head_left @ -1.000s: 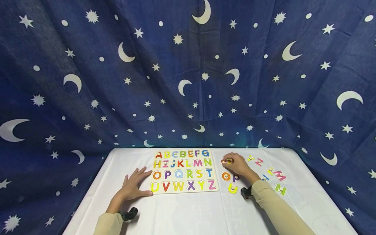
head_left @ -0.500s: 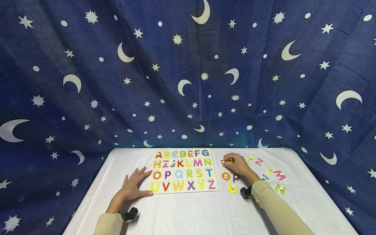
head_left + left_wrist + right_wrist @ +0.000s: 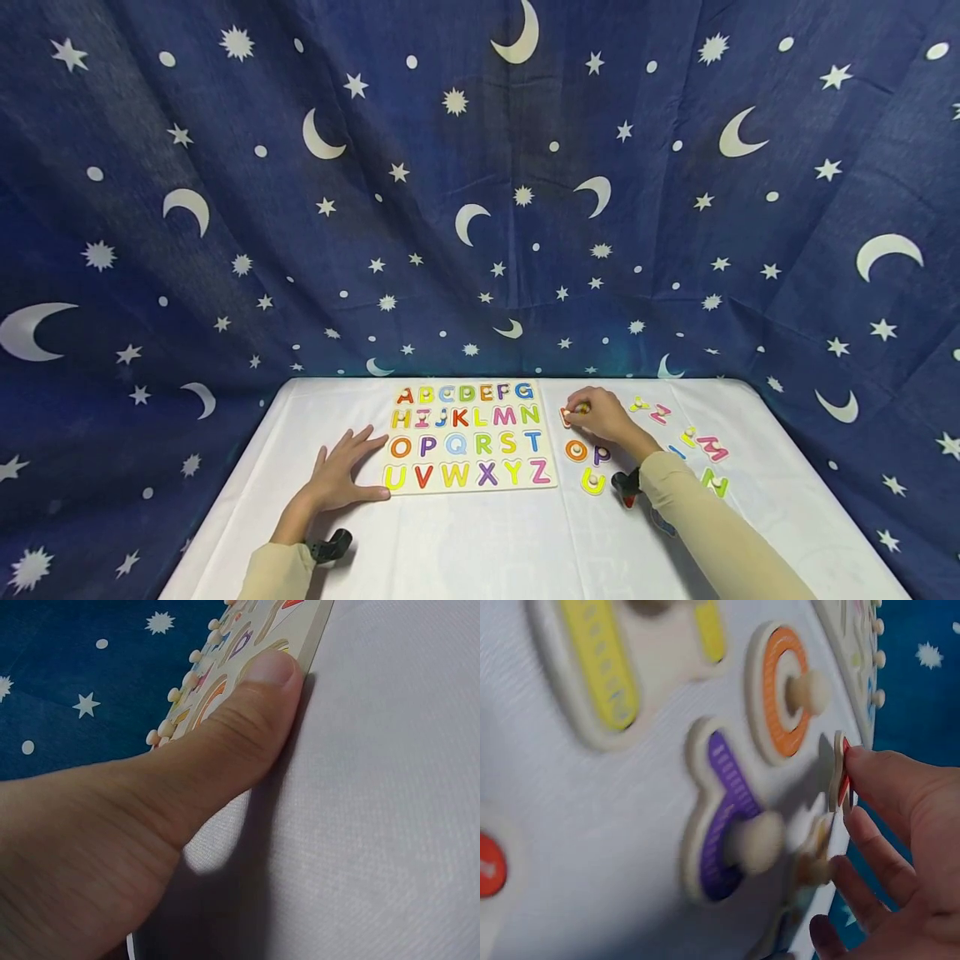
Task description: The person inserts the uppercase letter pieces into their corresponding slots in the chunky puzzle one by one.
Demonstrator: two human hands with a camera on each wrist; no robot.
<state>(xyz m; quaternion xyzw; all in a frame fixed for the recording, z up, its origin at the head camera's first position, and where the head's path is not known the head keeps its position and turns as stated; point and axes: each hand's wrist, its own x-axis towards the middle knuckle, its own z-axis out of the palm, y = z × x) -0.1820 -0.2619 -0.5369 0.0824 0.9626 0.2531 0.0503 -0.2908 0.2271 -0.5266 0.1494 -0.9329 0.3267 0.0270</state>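
My left hand [image 3: 341, 475] is spread at the left side of the alphabet puzzle board [image 3: 550, 454], its thumb [image 3: 259, 697] resting on the board's near corner. Pegged pieces sit in the top row and at the start of the second row. My right hand [image 3: 603, 415], right of the board, pinches a red letter piece [image 3: 844, 776] between thumb and finger; its exact letter is partly hidden. Near that hand lie an orange O piece [image 3: 576, 451], a purple P piece [image 3: 724, 825] and a yellow U piece [image 3: 592, 481]. A yellowish piece [image 3: 583, 408] shows partly under the fingers.
More loose pieces lie to the right: a pink M [image 3: 712, 449], a green N [image 3: 715, 482], a pink Z [image 3: 661, 414], a yellow Y [image 3: 639, 404] and a small blue one [image 3: 677, 452]. A star-patterned cloth [image 3: 480, 250] hangs behind the white table [image 3: 465, 550].
My right hand has shifted slightly left toward the board with the red letter piece. The right forearm uncovers a red piece near the wrist. My left hand has stayed in place.
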